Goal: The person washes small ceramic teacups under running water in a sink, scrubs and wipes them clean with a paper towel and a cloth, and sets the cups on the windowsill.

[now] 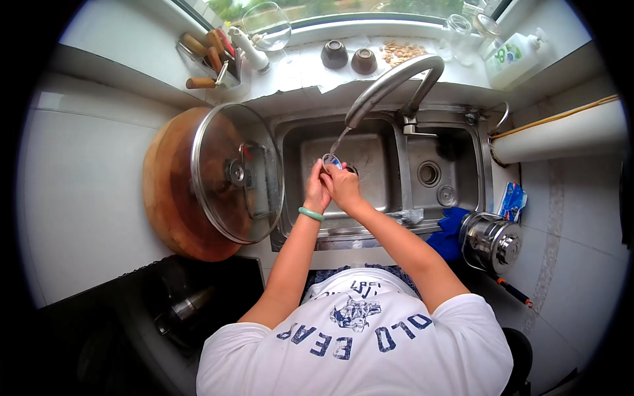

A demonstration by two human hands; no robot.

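Over the large left sink basin [376,191], a small round cup [332,161] with a pale rim and blue inside sits between my hands. My left hand [316,193], below a green bangle [310,214], is closed around the cup's left side. From the right, my right hand [344,188] has its fingers pressed at the cup's near edge and inside, partly hiding it. Water [340,140] runs from the curved faucet [383,86] down onto the cup.
A glass lid [236,173] leans against a round wooden board [165,191] at left. Two dark cups [335,54] [364,61], glass jars [457,30] and a pump bottle [518,61] line the sill. A blue cloth [450,234] and metal pot [492,241] lie right.
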